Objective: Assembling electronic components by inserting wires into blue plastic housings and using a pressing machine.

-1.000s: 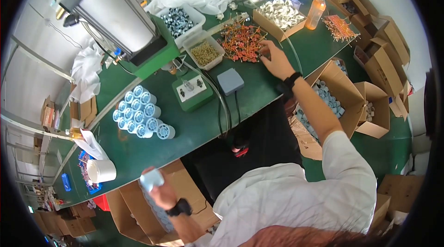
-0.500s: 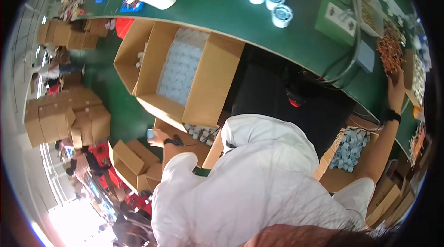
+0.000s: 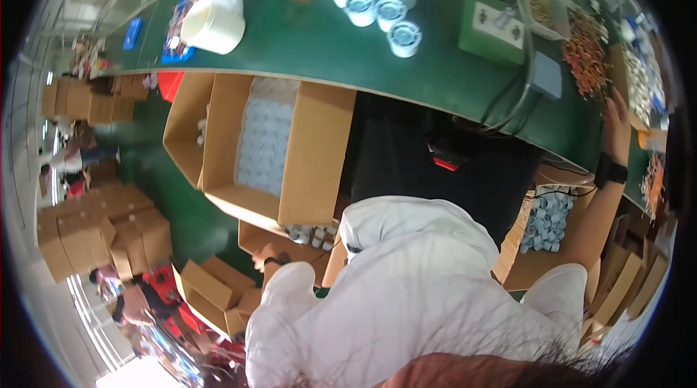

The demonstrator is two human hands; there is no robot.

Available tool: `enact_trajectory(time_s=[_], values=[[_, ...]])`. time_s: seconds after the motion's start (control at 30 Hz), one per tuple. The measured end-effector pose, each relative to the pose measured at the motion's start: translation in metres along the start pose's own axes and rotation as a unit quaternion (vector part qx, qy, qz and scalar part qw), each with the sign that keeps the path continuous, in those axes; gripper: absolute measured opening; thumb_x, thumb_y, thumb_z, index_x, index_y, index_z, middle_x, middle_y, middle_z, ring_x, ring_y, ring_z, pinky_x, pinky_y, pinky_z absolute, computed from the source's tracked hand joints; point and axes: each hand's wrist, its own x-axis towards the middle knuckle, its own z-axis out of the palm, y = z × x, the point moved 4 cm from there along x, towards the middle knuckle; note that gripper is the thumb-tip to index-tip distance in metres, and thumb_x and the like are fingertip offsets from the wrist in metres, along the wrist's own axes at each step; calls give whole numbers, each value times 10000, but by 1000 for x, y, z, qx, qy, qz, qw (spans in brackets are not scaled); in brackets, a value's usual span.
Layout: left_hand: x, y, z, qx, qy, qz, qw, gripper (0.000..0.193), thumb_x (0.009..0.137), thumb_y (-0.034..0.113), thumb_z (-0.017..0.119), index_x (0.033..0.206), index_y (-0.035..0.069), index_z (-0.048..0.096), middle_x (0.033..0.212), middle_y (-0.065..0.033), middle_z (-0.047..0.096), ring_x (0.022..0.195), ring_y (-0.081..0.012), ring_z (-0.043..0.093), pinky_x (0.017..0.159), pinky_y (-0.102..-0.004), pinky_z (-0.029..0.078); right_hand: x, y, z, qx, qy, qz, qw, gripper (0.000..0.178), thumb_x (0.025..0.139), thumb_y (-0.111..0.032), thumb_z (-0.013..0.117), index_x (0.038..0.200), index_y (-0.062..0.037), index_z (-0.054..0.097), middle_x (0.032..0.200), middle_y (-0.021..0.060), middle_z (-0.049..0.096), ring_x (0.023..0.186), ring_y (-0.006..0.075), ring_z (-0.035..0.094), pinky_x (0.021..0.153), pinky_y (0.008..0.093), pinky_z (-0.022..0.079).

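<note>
At the lower left, my left hand point(image 3: 267, 254) is low over an open cardboard box point(image 3: 254, 234) holding grey-white parts point(image 3: 311, 234); its fingers are small and partly hidden, and no cup shows in it. On the far right, my right hand point(image 3: 616, 123) reaches along the green table's edge, its fingers stretched out close to a pile of orange-red wired pieces point(image 3: 584, 54). Whether they touch the pile I cannot make out. Several pale blue round cups point(image 3: 404, 39) stand in rows on the table point(image 3: 290, 39).
Before me a large open carton point(image 3: 316, 152) holds layered pale blue cups point(image 3: 265, 141). Another box of loose blue pieces point(image 3: 546, 221) is below my right arm. A white bucket point(image 3: 213, 26), a green device point(image 3: 492, 29) and a grey box point(image 3: 546, 76) sit on the table.
My left hand has moved down and slightly right; the pale blue cup it held is out of sight. My right hand stays by the wired pile. The whole view has shifted.
</note>
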Motion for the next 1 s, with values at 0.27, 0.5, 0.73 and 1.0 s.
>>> enact_trajectory(time_s=[0.27, 0.5, 0.73, 1.0], values=[[-192, 238, -132, -315, 214, 594, 709, 242, 952, 206, 724, 1106, 23, 680, 1042, -132, 649, 866, -272, 623, 793, -398, 535, -45, 28, 27, 229, 70, -34, 970, 347, 1072, -151, 574, 1387, -5, 560, 1144, 26, 630, 964, 101, 598, 847, 213, 496], [-544, 270, -137, -292, -221, 801, 474, 573, 766, 199, 917, 1171, 9, 558, 1068, -100, 598, 931, -225, 598, 875, -392, 493, -96, 14, 107, 318, 103, -96, 938, 306, 1040, -60, 595, 1340, 0, 581, 1234, 70, 642, 1014, 138, 634, 863, 240, 524], [-627, 265, -53, -323, -320, 761, 463, 667, 753, 157, 927, 1206, 8, 462, 1136, -107, 568, 958, -201, 591, 838, -363, 497, -109, 15, 133, 335, 96, -86, 933, 344, 1016, -37, 611, 1357, -8, 576, 1275, 89, 645, 1033, 157, 657, 875, 262, 536], [-611, 267, -47, -294, -465, 713, 435, 628, 845, 71, 814, 1357, -10, 459, 1179, -106, 577, 1029, -202, 598, 887, -328, 505, -108, -1, 142, 319, 36, -68, 945, 317, 1008, -29, 621, 1321, 5, 583, 1261, 108, 653, 1117, 216, 680, 972, 321, 559]])
